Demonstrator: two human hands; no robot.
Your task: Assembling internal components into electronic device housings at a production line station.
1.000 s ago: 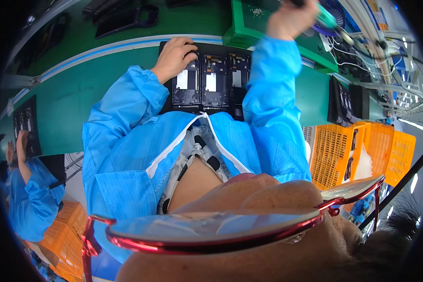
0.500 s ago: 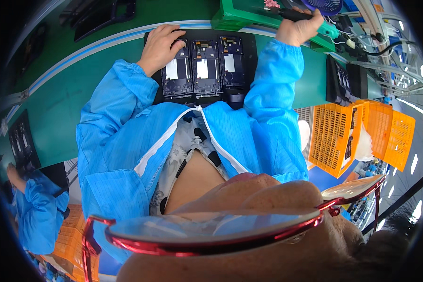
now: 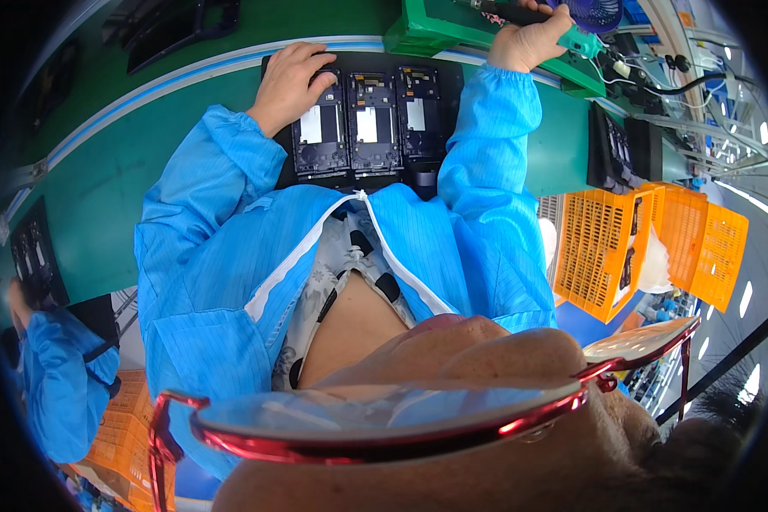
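Note:
In front of me lies a black tray (image 3: pixel 454 90) with three dark phone housings (image 3: pixel 374 128) side by side, each with a pale rectangle in it. My left hand (image 3: pixel 290 85) rests over the tray's far left corner and the top of the leftmost housing, fingers stretched and apart. At the far right, my right hand (image 3: pixel 527 43) is closed around an electric screwdriver (image 3: pixel 582 43), black with a green cable end. Its tip points left, over a raised green stand (image 3: pixel 435 32). Small pinkish things beside the tip are mostly hidden by the tool.
A purple basket (image 3: pixel 596 12) stands beyond my right hand, with cables (image 3: pixel 691 88) nearby. More loaded black trays sit on the green bench to the right (image 3: pixel 610 149) and left (image 3: pixel 38 252). Orange crates (image 3: pixel 597 247) stand at right. A co-worker's blue sleeve (image 3: pixel 64 367) shows at left.
My right hand has moved left and away from me with the screwdriver, whose tip now reaches further over the green stand. My left hand has stayed nearly still.

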